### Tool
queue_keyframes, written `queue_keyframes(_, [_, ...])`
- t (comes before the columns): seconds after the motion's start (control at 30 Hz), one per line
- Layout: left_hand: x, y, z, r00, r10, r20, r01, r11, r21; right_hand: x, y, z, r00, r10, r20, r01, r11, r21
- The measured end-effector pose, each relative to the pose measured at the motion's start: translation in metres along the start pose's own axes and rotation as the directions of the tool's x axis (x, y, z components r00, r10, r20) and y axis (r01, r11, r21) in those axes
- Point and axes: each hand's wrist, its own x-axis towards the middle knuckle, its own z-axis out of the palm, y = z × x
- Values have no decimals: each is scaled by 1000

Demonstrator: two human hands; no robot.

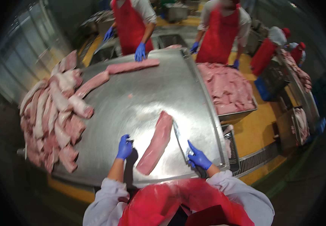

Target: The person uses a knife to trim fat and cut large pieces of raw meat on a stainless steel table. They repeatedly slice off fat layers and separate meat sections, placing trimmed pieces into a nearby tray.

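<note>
Pork loin (156,142) lies lengthwise near-to-far between both hands; right hand (198,158) clamps knife (179,138), left hand (124,147) curled, nothing clearly held.

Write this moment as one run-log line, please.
left hand: on table, beside meat strip | right hand: holds knife

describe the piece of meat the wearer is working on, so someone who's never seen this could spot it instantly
Start at the big steel table filling the middle of the view. Near its front edge, between the wearer's left hand and the right hand holding a knife, lies a long pink meat strip. It lies alone on bare steel, unlike the heaped cuts at the table's left or the strip by the far edge.
</note>
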Motion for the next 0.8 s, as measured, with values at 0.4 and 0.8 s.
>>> queue_keyframes(0.4, [218,134,214,540,80,838,-545,792,275,-96,25,-41,874,-33,-486,85,993,87])
queue_keyframes(0.8, [184,167,145,788,-96,609,-223,876,427,-3,12,-55,930,-64,-363,87,995,49])
